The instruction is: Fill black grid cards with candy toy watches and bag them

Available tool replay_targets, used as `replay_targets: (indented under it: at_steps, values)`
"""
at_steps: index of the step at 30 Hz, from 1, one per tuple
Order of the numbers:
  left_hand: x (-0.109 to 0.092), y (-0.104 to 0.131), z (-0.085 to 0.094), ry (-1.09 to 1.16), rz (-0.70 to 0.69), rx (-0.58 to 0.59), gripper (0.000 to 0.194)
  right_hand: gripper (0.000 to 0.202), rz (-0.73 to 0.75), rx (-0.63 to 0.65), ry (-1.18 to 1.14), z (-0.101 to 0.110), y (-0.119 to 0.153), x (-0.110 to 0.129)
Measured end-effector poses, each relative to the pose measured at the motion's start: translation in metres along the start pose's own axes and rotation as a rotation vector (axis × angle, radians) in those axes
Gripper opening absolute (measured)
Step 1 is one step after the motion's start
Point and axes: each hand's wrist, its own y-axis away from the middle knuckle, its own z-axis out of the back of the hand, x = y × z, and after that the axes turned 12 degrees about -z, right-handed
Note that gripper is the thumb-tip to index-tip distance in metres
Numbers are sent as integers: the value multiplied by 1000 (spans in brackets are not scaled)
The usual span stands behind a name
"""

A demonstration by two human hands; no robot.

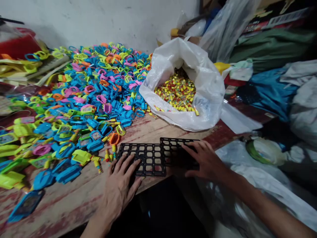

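Two black grid trays lie flat, overlapping, at the table edge.

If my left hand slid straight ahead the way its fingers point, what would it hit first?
The left hand already rests on the black grid. Past the grid lies bare table, then probably the white bag, though depth is unclear.

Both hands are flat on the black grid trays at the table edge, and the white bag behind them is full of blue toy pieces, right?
Not quite. The head view shows the white bag holds small yellow and red pieces; the blue toy pieces lie loose on the table. The left hand and right hand do rest on the black grid trays.
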Motion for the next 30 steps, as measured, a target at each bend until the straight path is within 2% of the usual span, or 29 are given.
replay_targets:
  at_steps: [2,7,12,20,23,26,28,30]
  values:
    - [1,3,-1,-22,16,9,43,98,31,16,-41,-7,-2,-1]
    - [2,8,4,-62,92,39,44,60,22,-5,-114,-17,-5,-13]
    - [6,13,7,-73,114,49,45,56,69,-3,-160,-17,-10,-20]
    - [4,12,8,-124,119,38,42,53,72,-11,-121,-26,-23,0]
    - [4,14,9,-126,126,29,41,58,78,-63,-103,-31,-25,-3]
    - [-1,9,13,-116,126,13,43,64,20,-162,-137,-25,-23,-3]
    - [-6,-3,16,-90,55,-16,50,62,-33,-257,-181,-13,-16,5]
    - [-11,-24,15,-44,-67,-64,56,56,-31,-332,-249,-3,-3,21]
